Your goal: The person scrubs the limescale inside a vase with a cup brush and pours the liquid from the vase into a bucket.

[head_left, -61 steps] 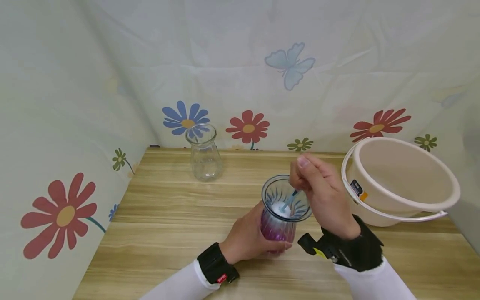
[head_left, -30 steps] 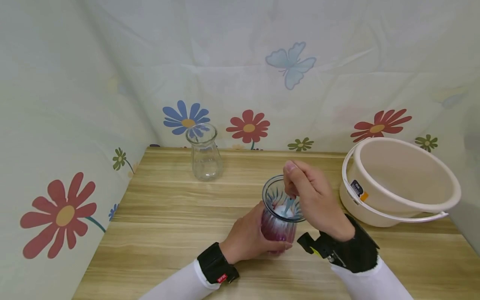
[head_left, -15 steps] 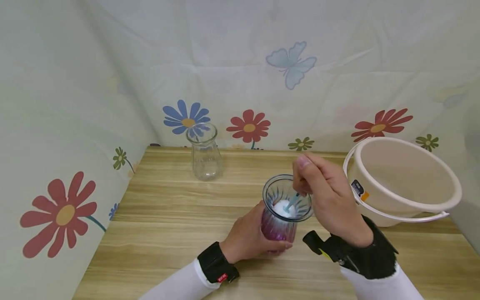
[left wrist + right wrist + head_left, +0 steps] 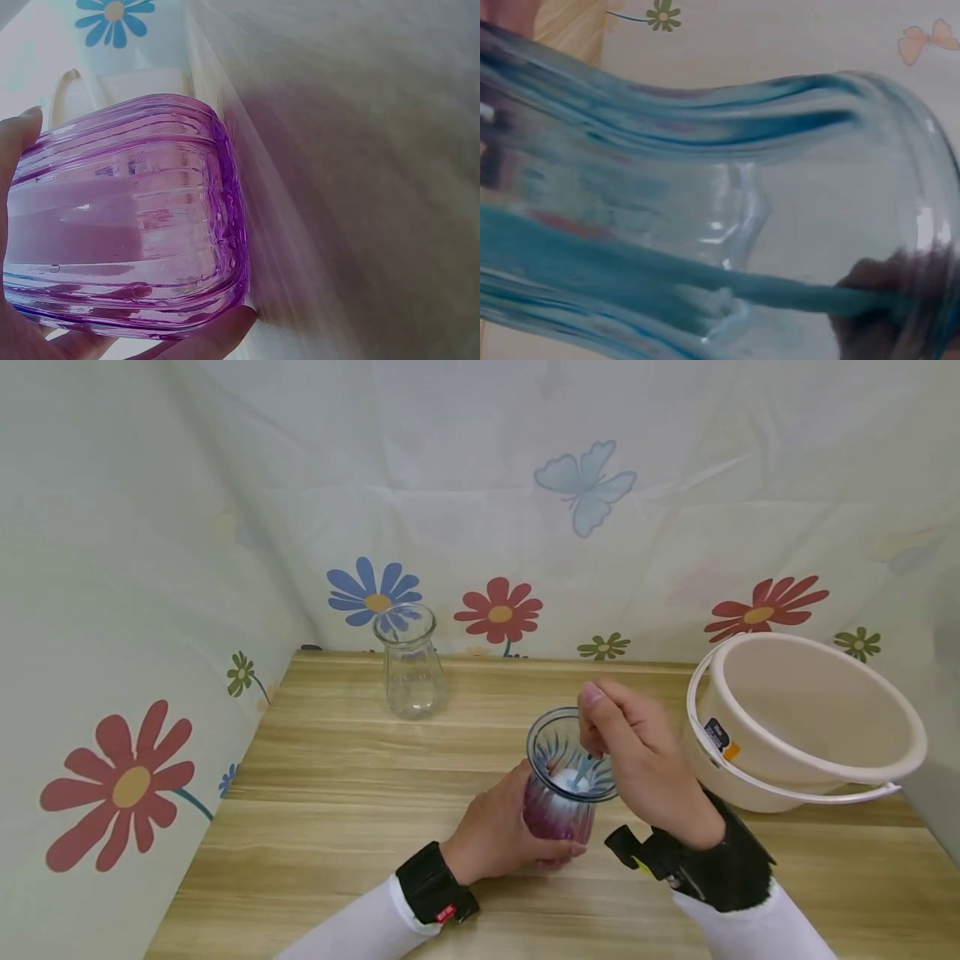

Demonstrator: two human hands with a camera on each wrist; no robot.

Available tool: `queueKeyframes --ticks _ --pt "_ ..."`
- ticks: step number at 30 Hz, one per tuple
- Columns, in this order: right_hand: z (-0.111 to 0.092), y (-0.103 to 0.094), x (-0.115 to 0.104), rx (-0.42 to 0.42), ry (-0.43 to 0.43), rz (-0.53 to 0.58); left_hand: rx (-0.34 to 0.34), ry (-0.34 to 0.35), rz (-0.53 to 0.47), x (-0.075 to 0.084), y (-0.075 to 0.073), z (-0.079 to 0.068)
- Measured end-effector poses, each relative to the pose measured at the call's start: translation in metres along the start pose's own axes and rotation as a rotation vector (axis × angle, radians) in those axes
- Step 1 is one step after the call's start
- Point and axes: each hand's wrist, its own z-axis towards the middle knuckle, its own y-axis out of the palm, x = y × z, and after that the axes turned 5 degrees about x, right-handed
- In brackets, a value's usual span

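A ribbed glass vase (image 4: 558,818), blue at its flared rim and purple below, stands slightly tilted at the middle right of the tabletop. My left hand (image 4: 491,831) wraps round its lower body, thumb toward me. Over the rim, my right hand (image 4: 633,756) is curled round the blue-green handle of a bottle brush (image 4: 583,770), whose white head lies inside the vase. In the left wrist view, the purple base (image 4: 150,217) lies between my thumb and fingers. The right wrist view shows the handle (image 4: 795,290) running down through the clear blue glass.
A clear glass vase (image 4: 415,681) stands at the back left of the wooden table (image 4: 330,793). To the right of my right hand is a large cream bucket (image 4: 738,777) with its handle folded down in front. A flower-printed curtain (image 4: 450,510) hangs behind.
My right hand goes up and down with the bottle brush; since half a second ago it has moved lower and left, closer over the rim. The left hand keeps its hold on the vase.
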Motion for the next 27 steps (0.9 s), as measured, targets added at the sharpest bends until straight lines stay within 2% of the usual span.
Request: queueKeyframes --ticks 6,12,16,20,27 --pt "-0.002 0.0 0.008 -0.07 0.084 -0.084 -0.011 -0.012 0.009 0.0 0.0 0.001" --pt "-0.002 0.002 0.008 -0.147 0.154 -0.189 -0.017 -0.019 0.011 0.0 0.0 0.001" --pt "-0.002 0.002 0.006 -0.193 0.182 -0.221 -0.022 -0.018 0.002 -0.001 -0.001 0.001" --pt "-0.001 0.001 0.004 -0.203 0.187 -0.184 -0.02 -0.015 0.006 -0.001 -0.001 0.001" --pt "0.001 -0.003 -0.006 -0.147 0.167 -0.11 -0.021 -0.023 -0.003 -0.002 0.0 0.001"
